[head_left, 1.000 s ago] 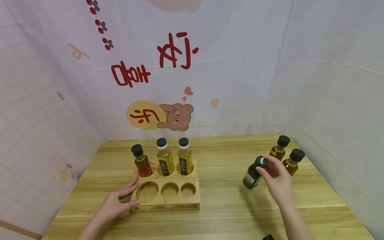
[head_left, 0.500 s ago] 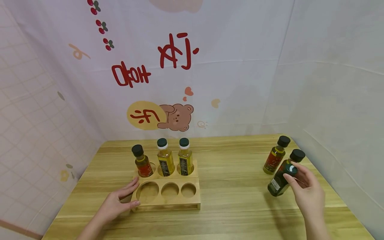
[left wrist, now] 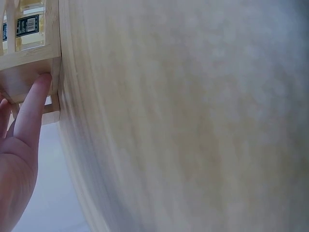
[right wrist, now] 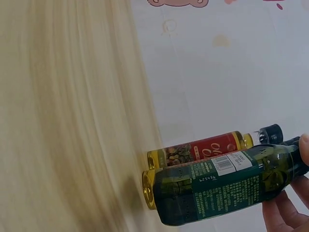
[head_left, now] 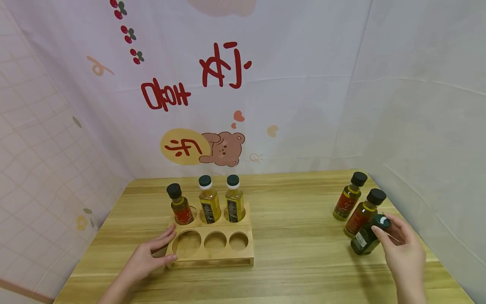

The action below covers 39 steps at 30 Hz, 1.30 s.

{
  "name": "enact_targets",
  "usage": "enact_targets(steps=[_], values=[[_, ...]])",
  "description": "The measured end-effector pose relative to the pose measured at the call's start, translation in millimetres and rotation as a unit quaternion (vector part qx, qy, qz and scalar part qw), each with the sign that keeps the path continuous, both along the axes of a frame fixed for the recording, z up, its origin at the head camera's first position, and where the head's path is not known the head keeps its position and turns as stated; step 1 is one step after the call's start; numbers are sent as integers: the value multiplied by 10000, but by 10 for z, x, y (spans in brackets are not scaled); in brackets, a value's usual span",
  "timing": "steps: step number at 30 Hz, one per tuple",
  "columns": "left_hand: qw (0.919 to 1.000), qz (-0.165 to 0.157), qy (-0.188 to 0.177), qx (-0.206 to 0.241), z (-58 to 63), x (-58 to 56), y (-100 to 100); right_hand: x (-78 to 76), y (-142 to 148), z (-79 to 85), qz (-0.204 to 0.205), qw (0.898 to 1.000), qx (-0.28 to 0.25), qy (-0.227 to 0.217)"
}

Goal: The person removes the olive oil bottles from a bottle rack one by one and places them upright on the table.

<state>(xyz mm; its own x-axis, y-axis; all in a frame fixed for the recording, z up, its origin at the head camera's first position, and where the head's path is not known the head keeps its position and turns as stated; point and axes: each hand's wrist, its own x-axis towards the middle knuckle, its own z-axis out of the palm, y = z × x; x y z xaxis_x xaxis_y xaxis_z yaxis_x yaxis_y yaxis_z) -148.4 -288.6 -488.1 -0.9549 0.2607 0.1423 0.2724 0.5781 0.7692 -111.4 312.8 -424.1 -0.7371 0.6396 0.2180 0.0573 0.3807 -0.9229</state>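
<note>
My right hand [head_left: 408,253] pinches a dark green glass oil bottle [head_left: 364,240] by its dark green cap, bottle tilted. It is beside two olive oil bottles with black caps and red labels, a nearer one [head_left: 360,217] and a farther one [head_left: 346,202]. In the right wrist view, the green bottle [right wrist: 217,186] overlaps a red-labelled bottle [right wrist: 193,147]. Whether its base touches the table I cannot tell. My left hand [head_left: 148,257] rests against the left side of a wooden bottle rack [head_left: 212,255], thumb [left wrist: 34,106] extended against the side panel.
In the rack's back row stand a red-labelled bottle [head_left: 181,209] and two yellow-labelled bottles with green caps, one in the middle [head_left: 209,204] and one at right [head_left: 234,204]. Three round holes make the front row. Wood-grain table [head_left: 292,236]; printed cloth wall [head_left: 296,105] behind.
My right hand has carried the green bottle rightward and lower, to the front of the nearer red-labelled bottle. The left hand and rack have stayed in place.
</note>
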Motion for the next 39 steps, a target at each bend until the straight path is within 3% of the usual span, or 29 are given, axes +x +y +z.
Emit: enact_targets(steps=[18, 39], values=[[10000, 53, -70, -36, -5, -1, -1, 7, 126, -134, -303, 9992, -245, -84], [10000, 32, -2, -32, -4, -9, -7, 7, 158, -159, -223, 9987, -348, -285]])
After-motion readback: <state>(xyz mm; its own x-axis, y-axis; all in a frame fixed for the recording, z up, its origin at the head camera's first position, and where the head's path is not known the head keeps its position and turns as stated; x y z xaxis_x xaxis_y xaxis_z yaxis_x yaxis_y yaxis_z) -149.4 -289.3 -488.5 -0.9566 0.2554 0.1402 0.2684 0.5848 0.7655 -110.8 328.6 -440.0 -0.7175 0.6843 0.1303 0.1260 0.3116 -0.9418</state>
